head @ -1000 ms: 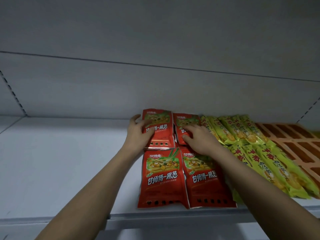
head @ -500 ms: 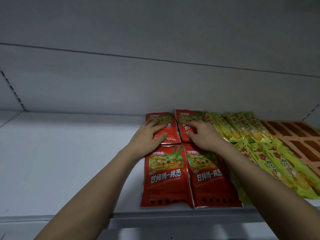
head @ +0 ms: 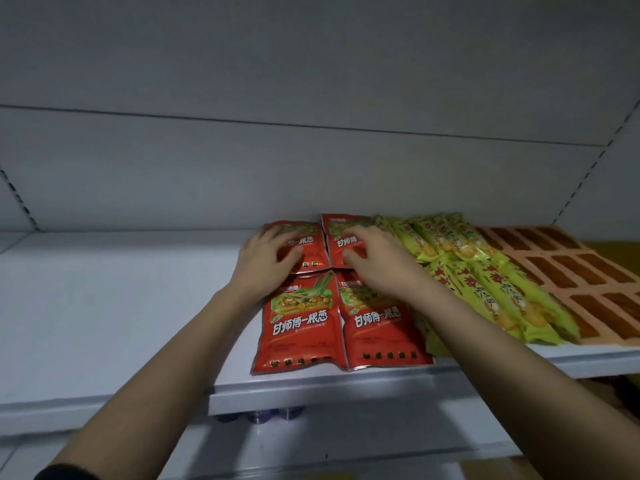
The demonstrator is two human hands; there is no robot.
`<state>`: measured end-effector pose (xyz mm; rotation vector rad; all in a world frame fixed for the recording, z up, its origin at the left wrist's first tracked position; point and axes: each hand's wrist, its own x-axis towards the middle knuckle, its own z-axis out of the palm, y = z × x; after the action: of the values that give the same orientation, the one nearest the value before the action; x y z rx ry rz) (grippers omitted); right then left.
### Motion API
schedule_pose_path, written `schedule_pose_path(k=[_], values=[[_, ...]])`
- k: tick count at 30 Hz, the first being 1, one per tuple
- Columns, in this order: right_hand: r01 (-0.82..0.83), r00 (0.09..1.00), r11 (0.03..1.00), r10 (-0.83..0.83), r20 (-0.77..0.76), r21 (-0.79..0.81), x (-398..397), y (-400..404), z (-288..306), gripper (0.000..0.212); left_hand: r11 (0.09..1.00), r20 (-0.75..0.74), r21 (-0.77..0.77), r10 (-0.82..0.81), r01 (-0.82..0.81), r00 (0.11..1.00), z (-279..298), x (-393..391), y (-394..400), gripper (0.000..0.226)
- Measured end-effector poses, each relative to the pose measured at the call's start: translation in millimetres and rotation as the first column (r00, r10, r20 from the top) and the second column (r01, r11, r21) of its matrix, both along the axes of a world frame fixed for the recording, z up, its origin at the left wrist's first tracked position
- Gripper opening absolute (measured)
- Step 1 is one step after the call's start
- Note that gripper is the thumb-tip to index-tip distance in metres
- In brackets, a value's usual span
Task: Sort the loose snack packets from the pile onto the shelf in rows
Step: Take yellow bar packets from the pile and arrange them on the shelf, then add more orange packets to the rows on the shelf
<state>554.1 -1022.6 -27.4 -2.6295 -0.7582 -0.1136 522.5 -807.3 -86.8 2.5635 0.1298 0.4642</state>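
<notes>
Red snack packets lie flat on the white shelf (head: 121, 306) in two rows of two. My left hand (head: 266, 261) rests with spread fingers on the back left red packet (head: 311, 245). The back right red packet (head: 341, 237) lies under the flat fingers of my right hand (head: 374, 261). In front of them lie the front left red packet (head: 299, 323) and the front right red packet (head: 379, 327), reaching the shelf's front edge. Neither hand curls round a packet.
Yellow-green snack packets (head: 485, 278) lie in rows to the right of the red ones. Orange packets (head: 571, 268) lie further right. The shelf's back wall (head: 207, 174) stands close behind the packets. Dark round objects (head: 259, 415) show under the shelf's front lip.
Both hands have pressed the two back red packets down flat and slid them slightly toward the back wall. The camera view has shifted a little.
</notes>
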Motion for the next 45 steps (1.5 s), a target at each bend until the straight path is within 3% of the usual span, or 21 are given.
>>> schedule_pose_path(k=[4,10,13,19,25,33,37,45], values=[[-0.092,0.995,0.995,0.093,-0.022,0.041,-30,-8,9,0.046,0.994,-0.034,0.063,0.088,-0.085,0.996,13,-32,-8,0.065],[-0.271,0.961,0.956,0.276,-0.033,0.114,-93,16,-7,0.045,0.953,-0.141,0.086,0.301,-0.291,0.943,18,-141,-16,0.055],[-0.39,0.917,0.915,0.396,-0.052,0.106,-135,49,-19,0.047,0.909,-0.195,0.109,0.417,-0.403,0.887,18,-200,-7,0.042],[-0.622,0.776,0.783,0.62,-0.12,0.024,-215,112,-21,0.049,0.809,-0.251,0.191,0.587,-0.555,0.769,37,-305,35,0.045],[-0.721,0.693,0.693,0.717,-0.08,-0.034,-259,171,-5,0.049,0.749,-0.317,0.273,0.663,-0.604,0.678,34,-380,74,0.06],[-0.823,0.561,0.541,0.822,-0.099,-0.173,-350,311,-11,0.047,0.643,-0.266,0.198,0.762,-0.74,0.591,40,-487,174,0.045],[-0.828,0.549,0.527,0.832,-0.085,-0.19,-391,387,-9,0.047,0.585,-0.261,0.19,0.805,-0.789,0.534,35,-537,236,0.044],[-0.857,0.499,0.481,0.865,-0.063,-0.185,-459,520,-5,0.049,0.547,-0.231,0.175,0.831,-0.819,0.506,37,-608,344,0.047]])
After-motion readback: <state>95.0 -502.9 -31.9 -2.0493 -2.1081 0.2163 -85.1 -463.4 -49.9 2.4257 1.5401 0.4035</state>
